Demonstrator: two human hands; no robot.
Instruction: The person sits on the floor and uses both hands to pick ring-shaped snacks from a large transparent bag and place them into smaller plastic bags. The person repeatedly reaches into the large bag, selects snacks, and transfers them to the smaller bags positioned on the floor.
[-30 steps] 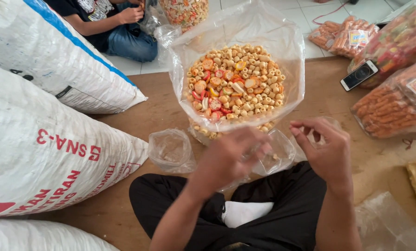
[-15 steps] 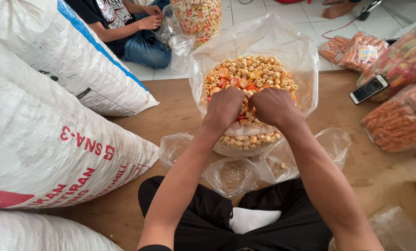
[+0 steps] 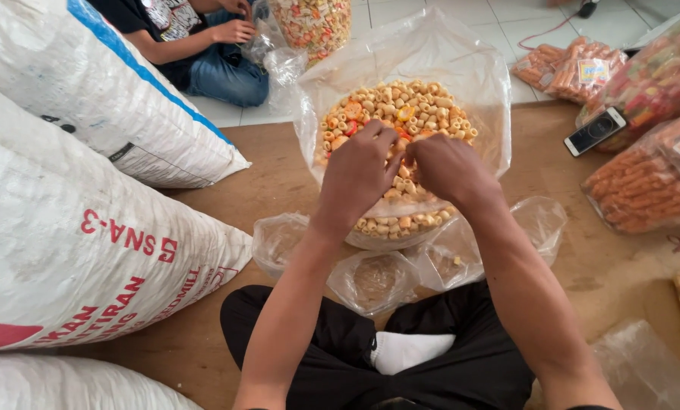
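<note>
1. Left hand [image 3: 359, 173]: I see it knuckles up, fingers curled into the snack pieces [image 3: 400, 114], mid-frame; grasp unclear.
2. Right hand [image 3: 448, 168]: beside it, same pose, fingertips hidden.
3. Clear bag [image 3: 461, 68]: upper centre, holds the snacks.
4. White sacks [image 3: 89, 228]: left edge.

I see the big clear plastic bag [image 3: 461, 68], mouth open, standing upright at the brown floor mat's [image 3: 279, 175] far edge, full of beige and red ring-shaped snacks [image 3: 423, 106].
</note>
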